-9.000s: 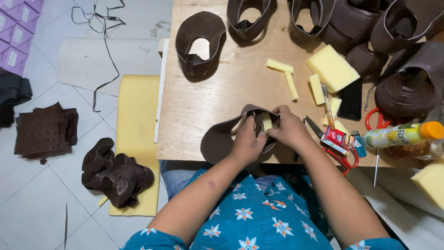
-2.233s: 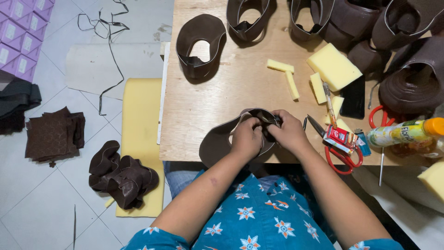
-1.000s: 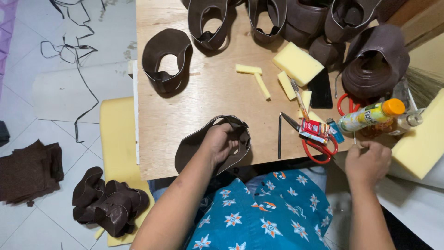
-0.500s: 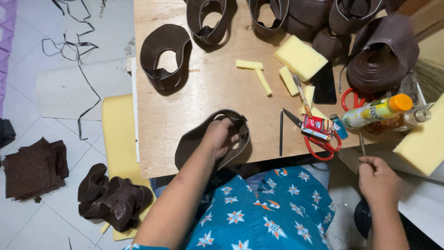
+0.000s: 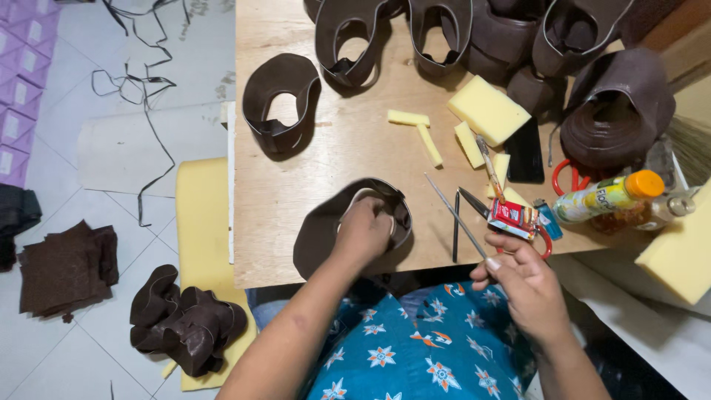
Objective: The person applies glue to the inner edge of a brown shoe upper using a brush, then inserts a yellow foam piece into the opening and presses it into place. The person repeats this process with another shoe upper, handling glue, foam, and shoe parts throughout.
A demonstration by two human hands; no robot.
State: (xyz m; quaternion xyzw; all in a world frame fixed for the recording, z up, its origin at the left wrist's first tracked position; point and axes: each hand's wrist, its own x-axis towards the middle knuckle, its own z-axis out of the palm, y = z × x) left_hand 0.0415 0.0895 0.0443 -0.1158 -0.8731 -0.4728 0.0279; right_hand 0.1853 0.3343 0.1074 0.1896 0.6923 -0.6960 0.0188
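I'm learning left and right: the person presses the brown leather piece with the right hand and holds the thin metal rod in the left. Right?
Not quite, it's swapped. In the head view the left hand presses the brown leather piece, and the right hand holds the thin metal rod.

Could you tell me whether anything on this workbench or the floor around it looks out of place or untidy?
Nothing looks spilled or broken. The orange-capped plastic bottle lies on its side at the table's right edge, and thin dark offcut strips trail loose across the tiled floor. A heap of brown leather pieces sits on the yellow foam sheet.
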